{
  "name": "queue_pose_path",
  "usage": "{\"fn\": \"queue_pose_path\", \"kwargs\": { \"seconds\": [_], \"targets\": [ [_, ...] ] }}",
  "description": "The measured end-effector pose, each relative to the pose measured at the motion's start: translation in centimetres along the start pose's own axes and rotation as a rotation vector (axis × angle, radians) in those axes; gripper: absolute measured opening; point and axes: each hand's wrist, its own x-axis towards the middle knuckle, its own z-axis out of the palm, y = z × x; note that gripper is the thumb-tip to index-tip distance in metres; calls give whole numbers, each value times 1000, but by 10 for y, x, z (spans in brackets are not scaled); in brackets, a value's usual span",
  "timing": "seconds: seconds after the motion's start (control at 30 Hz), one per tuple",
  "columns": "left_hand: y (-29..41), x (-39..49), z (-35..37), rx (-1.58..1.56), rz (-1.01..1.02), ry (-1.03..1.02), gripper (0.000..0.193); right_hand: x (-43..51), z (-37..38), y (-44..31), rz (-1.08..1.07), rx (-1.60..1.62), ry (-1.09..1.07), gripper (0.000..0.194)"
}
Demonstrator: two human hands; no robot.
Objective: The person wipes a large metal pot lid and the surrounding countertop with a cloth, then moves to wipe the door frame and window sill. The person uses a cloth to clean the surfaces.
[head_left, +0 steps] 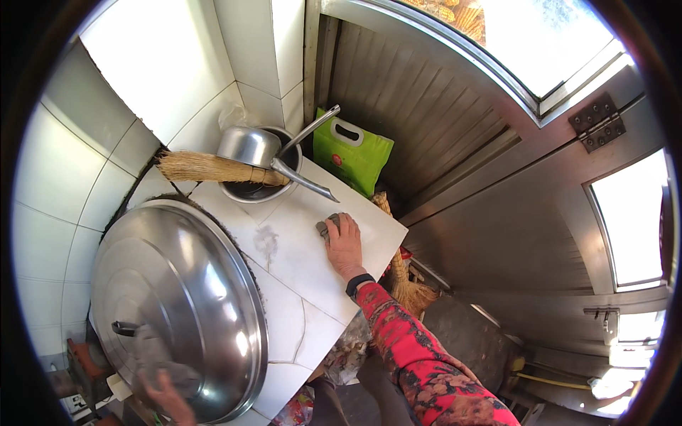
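Observation:
My right hand (pixel 343 245), at the end of a red patterned sleeve, presses a grey cloth (pixel 330 227) onto the white tiled counter (pixel 298 255). At the lower left, my left hand (pixel 169 396) is blurred, with a second grey cloth (pixel 160 354) at its fingers, over the large domed metal lid (pixel 181 277). Whether those fingers are closed on the cloth cannot be told. The lid has a dark handle (pixel 125 328). A grey wet-looking smudge (pixel 266 242) marks the tiles between the lid and my right hand.
A metal basin (pixel 256 200) at the back holds up a steel saucepan (pixel 248 146) and a straw brush (pixel 202 166). A green bag (pixel 349 154) stands behind the counter's far edge. A straw broom (pixel 410 293) and a clear plastic bag (pixel 346 351) are below the right edge, near a metal door (pixel 501 239).

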Motion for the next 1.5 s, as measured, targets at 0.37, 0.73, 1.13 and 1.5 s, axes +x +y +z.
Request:
{"fn": "queue_pose_path", "kwargs": {
  "seconds": [0.37,0.73,1.13,1.5],
  "targets": [
    [54,-206,235,582,746,-840,62,27,-12,33,-200,116,-174,59],
    [69,-203,264,930,564,-936,71,-7,-48,110,-56,82,10,48],
    [71,-201,270,948,473,-950,77,-194,-134,181,811,421,-153,47],
    [70,-198,271,982,473,-955,79,-291,-153,217,1446,1184,58,40]
  ]
}}
